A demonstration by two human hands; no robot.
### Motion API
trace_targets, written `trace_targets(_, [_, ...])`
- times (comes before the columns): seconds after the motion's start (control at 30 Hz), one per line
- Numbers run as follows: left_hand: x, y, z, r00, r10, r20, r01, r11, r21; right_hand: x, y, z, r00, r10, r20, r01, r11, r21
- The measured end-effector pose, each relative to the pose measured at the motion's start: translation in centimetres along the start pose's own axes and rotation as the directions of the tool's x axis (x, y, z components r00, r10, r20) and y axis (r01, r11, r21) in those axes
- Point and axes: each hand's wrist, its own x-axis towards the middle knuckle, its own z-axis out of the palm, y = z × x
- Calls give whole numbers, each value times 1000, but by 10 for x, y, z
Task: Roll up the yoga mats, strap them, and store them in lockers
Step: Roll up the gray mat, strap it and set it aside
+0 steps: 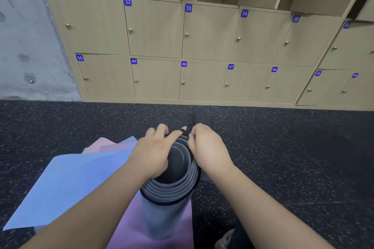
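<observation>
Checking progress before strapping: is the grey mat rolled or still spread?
Rolled. The grey mat shows spiral layers at its end, standing on the pink mat.

The rolled mat (168,192) stands between my hands, on flat mats (66,184) spreading to my left hand's (153,153) left. Lockers (202,46) stand beyond my right hand (208,147).

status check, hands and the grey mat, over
Left hand and right hand both pinching black strap at top of rolled grey mat. Mat upright, not yet strapped. Numbered lockers ahead shut.
</observation>
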Motion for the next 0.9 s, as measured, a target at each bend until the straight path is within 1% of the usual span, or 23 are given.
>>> trace_targets(0.07, [1, 3, 1, 1000, 14, 3, -14, 1000, 24, 5, 5, -2, 1000, -17, 3, 17, 998, -63])
trace_targets(0.13, [2, 6, 3, 1000, 27, 7, -27, 1000, 7, 11, 10, -2, 1000, -12, 10, 13, 996, -93])
trace_targets(0.23, [1, 4, 5, 999, 48, 8, -47, 998, -34, 19, 23, -2, 999, 42, 25, -40, 994, -99])
trace_targets(0.33, [-3, 2, 6, 999, 37, 4, -36, 995, -97, 24, 41, 1, 994, 95, 58, -86, 987, -137])
trace_targets(0.43, [-7, 4, 8, 1000, 0, -22, -3, 990, -143, 19, 52, 8, 979, 132, 155, -102, 977, -188])
trace_targets(0.5, [-7, 4, 8, 997, -70, -40, 62, 981, -186, 10, 51, 14, 961, 157, 227, -128, 982, -135])
trace_targets(0.57, [-4, 0, 8, 988, -150, -48, 137, 968, -211, 0, 44, 20, 955, 148, 258, -133, 988, -75])
trace_targets(0.6, [-2, -2, 9, 982, -179, -57, 163, 964, -211, -5, 40, 21, 961, 123, 247, -111, 992, -61])
trace_targets(0.63, [0, -4, 9, 977, -200, -68, 183, 961, -208, -11, 37, 23, 973, 99, 207, -97, 995, -24])
trace_targets(0.73, [7, -7, 10, 963, -256, -89, 233, 950, -209, -30, 35, 23, 997, 72, 34, -77, 980, 181])
trace_targets(0.8, [13, -9, 10, 960, -263, -101, 233, 943, -239, -48, 37, 25, 995, 60, -82, -34, 958, 285])
trace_targets(0.83, [16, -10, 10, 958, -267, -106, 232, 936, -264, -57, 36, 26, 989, 18, -145, 29, 949, 313])
trace_targets(0.9, [21, -10, 9, 952, -284, -118, 233, 916, -326, -75, 32, 32, 955, -133, -263, 215, 926, 312])
